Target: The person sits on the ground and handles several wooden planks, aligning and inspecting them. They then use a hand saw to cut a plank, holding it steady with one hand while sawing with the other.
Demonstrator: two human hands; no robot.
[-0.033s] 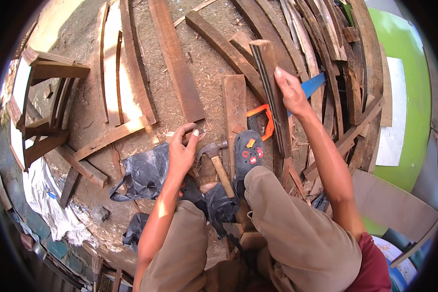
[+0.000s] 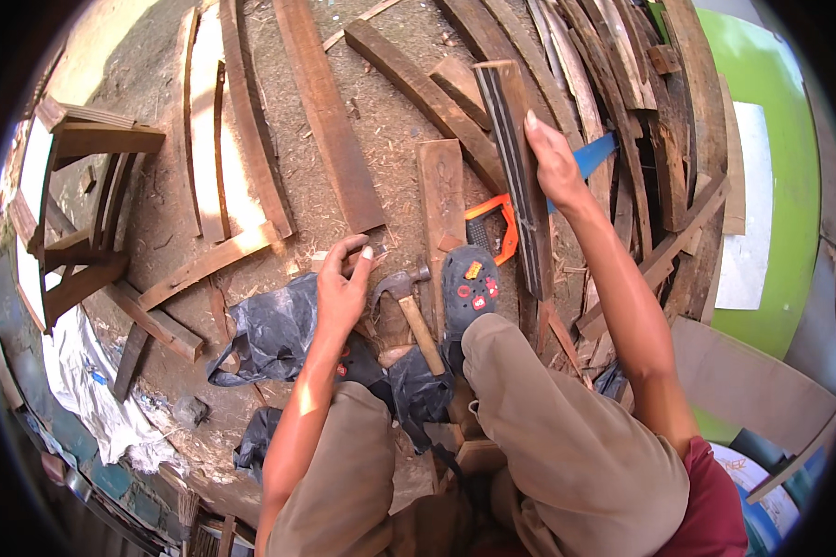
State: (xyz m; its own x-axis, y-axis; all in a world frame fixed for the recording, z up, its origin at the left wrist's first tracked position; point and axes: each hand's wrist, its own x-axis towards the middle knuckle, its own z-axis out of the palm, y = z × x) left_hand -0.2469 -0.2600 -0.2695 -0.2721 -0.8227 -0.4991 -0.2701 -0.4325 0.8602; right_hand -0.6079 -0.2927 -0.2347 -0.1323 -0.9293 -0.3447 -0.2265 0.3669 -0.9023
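My right hand (image 2: 557,169) grips a short wooden board (image 2: 517,186) along its right side, holding it up. Dark strips with pale lines run along the face of the board turned towards me. Over the ground to the left, my left hand (image 2: 342,283) has its fingers curled and the thumb close to them. Whatever is between those fingertips, if anything, is too small to make out. A claw hammer (image 2: 418,325) with a wooden handle lies just right of that hand. Behind the held board is a handsaw with an orange-and-black handle (image 2: 505,227) and blue blade (image 2: 596,156), partly hidden.
Several long planks (image 2: 330,116) lie ahead, and a wood stack (image 2: 622,111) fills the right. Black plastic sheeting (image 2: 274,330) lies by my left forearm. A wooden frame (image 2: 84,213) stands at far left, above a white cloth (image 2: 93,390). My dark clog (image 2: 469,288) is beside the hammer.
The held board has turned a little, showing more of its striped face. My right hand keeps its grip. My left hand stays curled in nearly the same place.
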